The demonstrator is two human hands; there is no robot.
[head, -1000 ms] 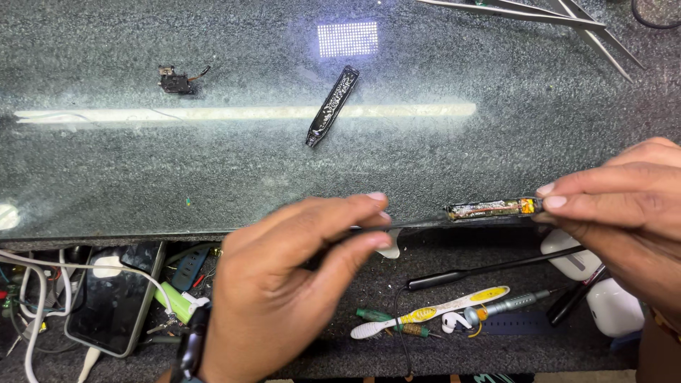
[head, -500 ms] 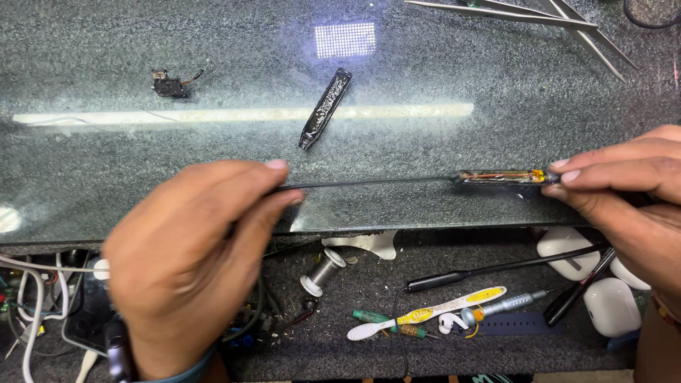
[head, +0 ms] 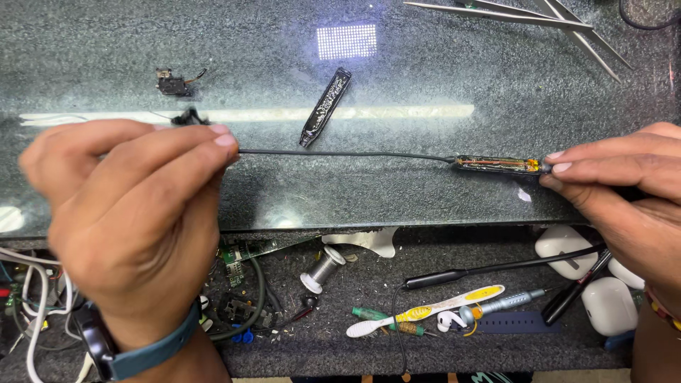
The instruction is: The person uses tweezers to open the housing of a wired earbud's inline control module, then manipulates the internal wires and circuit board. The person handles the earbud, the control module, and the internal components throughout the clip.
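A person's left hand [head: 135, 220] pinches one end of a thin black cable [head: 340, 152] while the right hand [head: 624, 191] closes its fingers [head: 567, 168] on the opened module [head: 496, 164] at the other end, stretched taut above the table [head: 425, 85].

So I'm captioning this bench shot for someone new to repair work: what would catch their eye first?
First, the thin black cable stretched level across the middle, pinched by the left hand at one end. At the other, the right hand holds the opened slim black module with orange wiring. Behind it on the speckled glass worktop lies a loose narrow black cover strip beside a bright white lamp reflection.
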